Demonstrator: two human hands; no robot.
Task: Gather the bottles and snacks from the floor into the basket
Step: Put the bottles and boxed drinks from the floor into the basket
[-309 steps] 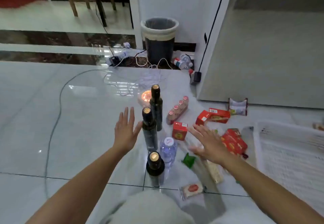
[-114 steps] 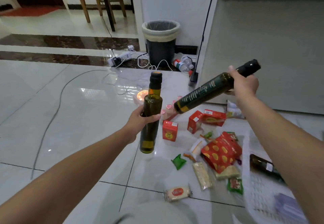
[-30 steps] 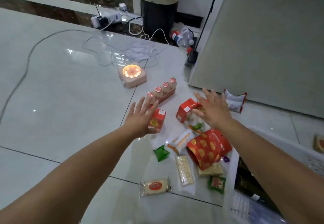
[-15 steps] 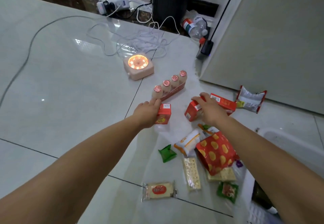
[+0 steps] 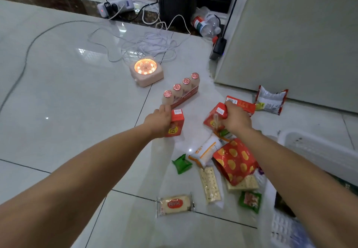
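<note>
Both forearms are extended forward and down over the floor [image 5: 67, 102], roughly parallel, with the backs of the hands turned to the camera.

The left hand [image 5: 158, 120] is held against an upright red carton [image 5: 175, 123]. Its fingers [image 5: 164, 112] are curled round the carton's left side and are clamped on it. Whether the carton's base is in contact with the floor cannot be told.

The right hand [image 5: 235, 119] is set on a second red carton [image 5: 216, 116], which is tilted. Its fingers [image 5: 230, 107] are closed over the upper end of that carton.

A third red carton [image 5: 242, 104] is laid flat just behind the right hand. A four-pack of small bottles [image 5: 181, 92] is located just beyond the left hand.

Snacks are spread between the forearms and under the right one: a red spotted bag [image 5: 235, 160], a white and orange packet [image 5: 205, 150], a green packet [image 5: 182, 163], a cracker pack [image 5: 210, 183] and a cake packet [image 5: 175, 205].

The white basket [image 5: 319, 150] is placed at the right, partly hidden by the right forearm.

A glowing lamp unit [image 5: 146, 71] is seen beyond the bottles.
</note>
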